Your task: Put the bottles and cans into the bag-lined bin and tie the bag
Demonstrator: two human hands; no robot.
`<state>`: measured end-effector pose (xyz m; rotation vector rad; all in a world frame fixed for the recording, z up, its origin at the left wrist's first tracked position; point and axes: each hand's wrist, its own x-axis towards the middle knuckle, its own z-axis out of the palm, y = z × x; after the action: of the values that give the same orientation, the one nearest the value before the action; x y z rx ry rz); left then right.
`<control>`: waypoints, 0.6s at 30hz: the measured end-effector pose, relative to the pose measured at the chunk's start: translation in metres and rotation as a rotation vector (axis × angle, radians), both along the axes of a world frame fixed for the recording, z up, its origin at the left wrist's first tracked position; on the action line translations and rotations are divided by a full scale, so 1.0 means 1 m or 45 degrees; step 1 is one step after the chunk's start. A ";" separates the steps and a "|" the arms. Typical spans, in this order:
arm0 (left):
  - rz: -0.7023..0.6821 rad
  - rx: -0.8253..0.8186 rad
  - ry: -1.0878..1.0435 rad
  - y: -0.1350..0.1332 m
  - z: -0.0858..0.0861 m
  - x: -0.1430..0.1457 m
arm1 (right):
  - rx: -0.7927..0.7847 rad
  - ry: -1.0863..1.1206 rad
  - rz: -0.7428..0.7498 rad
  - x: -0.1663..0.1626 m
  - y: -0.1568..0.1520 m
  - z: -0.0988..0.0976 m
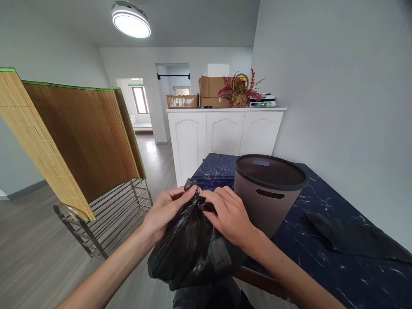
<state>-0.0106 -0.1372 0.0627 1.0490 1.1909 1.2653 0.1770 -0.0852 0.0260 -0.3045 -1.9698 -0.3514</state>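
Note:
A full black rubbish bag [193, 251] bulges at the near corner of the dark blue marble table [325, 257]. My left hand [165, 210] pinches the bag's gathered neck from the left, a twisted tip of plastic sticking up above its fingers. My right hand [227, 214] is closed on the same neck from the right, fingers curled over the plastic. Right behind my right hand stands a grey-brown waste bin [268, 193] with a dark rim, upright on the table and with no liner showing.
A flat black bag [350, 236] lies on the table to the right. A metal rack [109, 219] draped with bamboo mats [80, 133] stands left. A white cabinet [225, 135] behind the table carries cardboard boxes and a flower basket [240, 92].

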 end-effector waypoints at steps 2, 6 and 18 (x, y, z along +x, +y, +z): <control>0.022 0.016 -0.006 0.003 -0.007 -0.008 | -0.029 -0.076 0.024 0.008 -0.002 -0.005; 0.037 -0.020 -0.050 0.011 -0.028 -0.030 | -0.235 -0.230 0.121 0.025 -0.013 -0.023; 0.016 0.031 0.005 0.019 -0.055 -0.046 | -0.928 -0.532 0.041 0.032 -0.038 -0.040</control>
<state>-0.0565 -0.1179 0.0074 1.0635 1.1893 1.2911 0.2093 -0.1229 -0.0136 -0.7023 -2.4611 0.3766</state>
